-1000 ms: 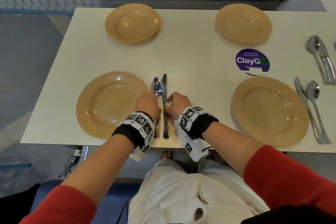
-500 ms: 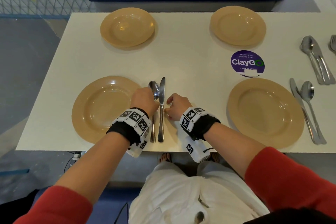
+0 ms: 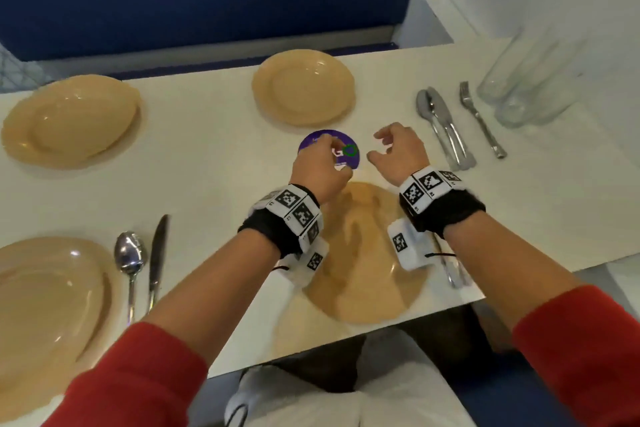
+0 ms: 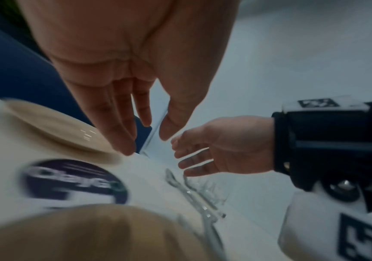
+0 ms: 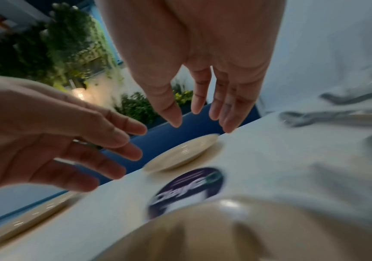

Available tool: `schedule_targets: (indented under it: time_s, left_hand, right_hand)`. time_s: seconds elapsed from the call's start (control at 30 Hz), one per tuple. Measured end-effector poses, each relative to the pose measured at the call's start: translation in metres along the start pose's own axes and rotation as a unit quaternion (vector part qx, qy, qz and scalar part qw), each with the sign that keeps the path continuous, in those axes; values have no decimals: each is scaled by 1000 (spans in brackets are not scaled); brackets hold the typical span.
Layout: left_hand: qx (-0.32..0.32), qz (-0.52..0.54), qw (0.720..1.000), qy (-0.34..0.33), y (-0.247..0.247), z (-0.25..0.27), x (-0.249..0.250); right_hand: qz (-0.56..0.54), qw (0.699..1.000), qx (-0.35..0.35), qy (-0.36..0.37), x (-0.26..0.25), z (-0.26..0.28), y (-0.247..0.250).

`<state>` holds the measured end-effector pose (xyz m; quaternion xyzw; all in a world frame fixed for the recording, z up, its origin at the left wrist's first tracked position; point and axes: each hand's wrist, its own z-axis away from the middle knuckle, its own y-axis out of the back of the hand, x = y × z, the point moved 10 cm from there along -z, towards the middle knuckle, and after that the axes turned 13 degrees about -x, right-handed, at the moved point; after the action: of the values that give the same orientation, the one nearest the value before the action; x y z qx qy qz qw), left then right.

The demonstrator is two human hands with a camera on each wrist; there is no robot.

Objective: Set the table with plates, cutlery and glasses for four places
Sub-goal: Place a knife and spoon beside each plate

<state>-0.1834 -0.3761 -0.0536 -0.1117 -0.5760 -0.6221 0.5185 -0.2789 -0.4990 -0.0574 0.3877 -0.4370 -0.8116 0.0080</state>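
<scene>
Both hands hovered empty above the desk, over the purple sticker between the 2 right-hand plates. Left hand grip: fingers loosely spread, pinching nothing. Right hand grip: same, fingers apart and slightly curled, nothing held.

4 plates were down. Near-left plate had a spoon and knife just beside it at the near edge. Near-right plate sat at the near edge under the wrists, with cutlery partly hidden under the right wrist. Far-right plate had a spoon-and-knife pair well to its right, with a fork next to that. Far-left plate had no cutlery visible beside it. Glasses stood bunched at the far right corner, count unclear from blur.

Judged step: reaching for the loose pair near the right edge to carry it to a far place. To do it well, pinch both handles together at mid-length so they lift as 1, keep them level, set them parallel just beside the plate's rim. Keep the sleeve off the near-right plate, and stay clear of the glasses.
</scene>
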Motion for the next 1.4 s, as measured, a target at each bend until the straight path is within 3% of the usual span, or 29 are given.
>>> schedule_targets:
  time_s: [0.13, 0.23, 0.37, 0.53, 0.7, 1.0, 1.27, 1.4]
  left_hand:
    - [-51, -3, 999, 18, -77, -76, 74]
    - [-72, -7, 995, 71, -117, -119, 99]
    - [-88, -31, 987, 130, -151, -165, 111]
    - [-73, -39, 977, 197, -169, -197, 100]
    - [-62, -52, 974, 213, -172, -212, 94]
    - [-74, -1, 971, 226, -170, -212, 86]
    - [-120, 79, 969, 201, -173, -208, 75]
    - [-133, 152, 966, 158, -150, -198, 79]
  right_hand:
    - [26, 998, 30, -55, 96, -36, 93]
    - [48, 993, -5, -104, 152, -61, 123]
    - [48, 990, -26, -129, 192, -93, 138]
    - [35, 990, -92, -104, 193, -118, 115]
    - [71, 989, -91, -87, 187, -128, 113]
    - [196, 961, -162, -111, 183, -137, 102]
    - [210, 961, -127, -129, 186, -137, 120]
    - [134, 983, -78, -102, 165, -124, 136]
